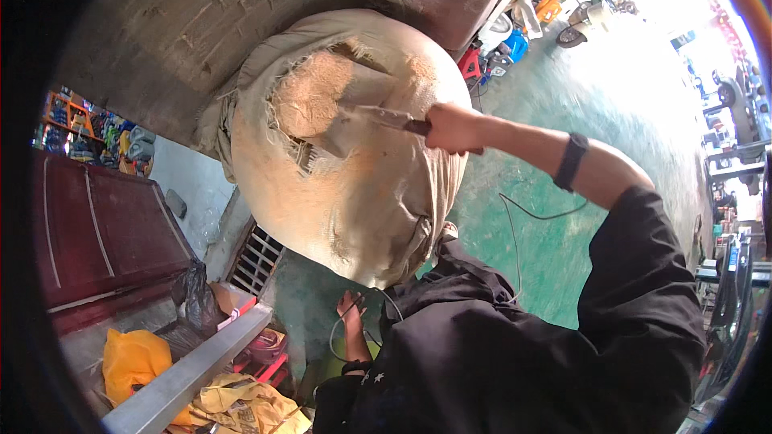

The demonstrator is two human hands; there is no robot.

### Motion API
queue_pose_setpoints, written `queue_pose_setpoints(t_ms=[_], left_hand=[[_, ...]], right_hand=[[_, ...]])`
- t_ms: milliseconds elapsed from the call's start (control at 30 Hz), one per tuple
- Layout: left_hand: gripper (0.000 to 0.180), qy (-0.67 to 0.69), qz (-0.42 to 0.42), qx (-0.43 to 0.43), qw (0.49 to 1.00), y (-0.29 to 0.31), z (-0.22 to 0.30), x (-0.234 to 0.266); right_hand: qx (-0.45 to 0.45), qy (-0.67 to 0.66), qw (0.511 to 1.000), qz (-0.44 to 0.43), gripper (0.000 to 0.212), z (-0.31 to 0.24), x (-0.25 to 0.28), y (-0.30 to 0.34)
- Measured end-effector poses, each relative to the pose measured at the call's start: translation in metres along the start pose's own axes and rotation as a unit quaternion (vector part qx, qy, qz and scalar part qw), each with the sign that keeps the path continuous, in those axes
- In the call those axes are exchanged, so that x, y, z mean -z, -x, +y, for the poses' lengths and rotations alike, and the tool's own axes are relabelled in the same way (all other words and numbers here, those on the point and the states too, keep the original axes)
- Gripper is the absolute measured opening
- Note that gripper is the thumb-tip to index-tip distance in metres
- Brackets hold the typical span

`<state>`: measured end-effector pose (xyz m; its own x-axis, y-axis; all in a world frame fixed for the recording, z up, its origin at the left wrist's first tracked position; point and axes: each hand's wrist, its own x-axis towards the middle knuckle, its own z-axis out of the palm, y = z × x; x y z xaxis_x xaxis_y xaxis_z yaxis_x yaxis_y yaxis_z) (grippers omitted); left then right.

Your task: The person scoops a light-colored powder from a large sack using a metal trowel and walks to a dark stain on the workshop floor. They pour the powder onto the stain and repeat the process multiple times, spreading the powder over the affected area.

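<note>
A large, rounded bundle in dusty beige cloth [354,209] fills the middle. Its cover is torn open at the upper left, with frayed edges around a tan, rough-looking filling [310,95]. Closed around the dark handle of a long tool [394,118] is my right hand [452,128], over the bundle's right side. The tool's far end points left toward the torn opening; it is blurred, so I cannot tell its kind. Low beside the bundle's near edge, my left hand [351,305] hangs with its fingers apart, holding nothing. A thin grey cable [334,337] loops next to it.
A metal beam [189,370] crosses the lower left, near yellow bags [133,362] and a black plastic bag [199,297]. A dark red panel [112,225] stands at left, with a floor grate [256,259] beyond the beam. Another cable [515,249] lies on the green floor [555,273].
</note>
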<state>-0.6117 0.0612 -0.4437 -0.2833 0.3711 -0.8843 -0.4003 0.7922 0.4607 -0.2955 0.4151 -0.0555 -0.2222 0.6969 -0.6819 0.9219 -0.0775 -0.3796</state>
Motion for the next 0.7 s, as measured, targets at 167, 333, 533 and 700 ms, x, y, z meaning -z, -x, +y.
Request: queue_pose_setpoints(t_ms=[167, 333, 533, 700], left_hand=[[0.029, -0.001, -0.024, -0.001, 1.0, -0.002, -0.018, -0.012], [0.034, -0.004, -0.018, 0.0, 1.0, 0.007, -0.026, -0.026], [0.037, -0.028, -0.027, 0.01, 0.999, 0.013, -0.035, -0.04], [0.033, -0.028, -0.002, 0.015, 0.999, 0.016, -0.046, -0.057]], right_hand=[[-0.023, 0.015, 1.0, -0.006, 0.019, -0.009, 0.043, -0.024], [0.007, 0.032, 0.999, -0.015, 0.017, -0.018, 0.071, 0.007], [-0.054, 0.03, 0.997, -0.042, 0.019, 0.022, 0.054, 0.062], [-0.057, -0.021, 0.998, -0.022, 0.018, 0.071, 0.027, 0.117]])
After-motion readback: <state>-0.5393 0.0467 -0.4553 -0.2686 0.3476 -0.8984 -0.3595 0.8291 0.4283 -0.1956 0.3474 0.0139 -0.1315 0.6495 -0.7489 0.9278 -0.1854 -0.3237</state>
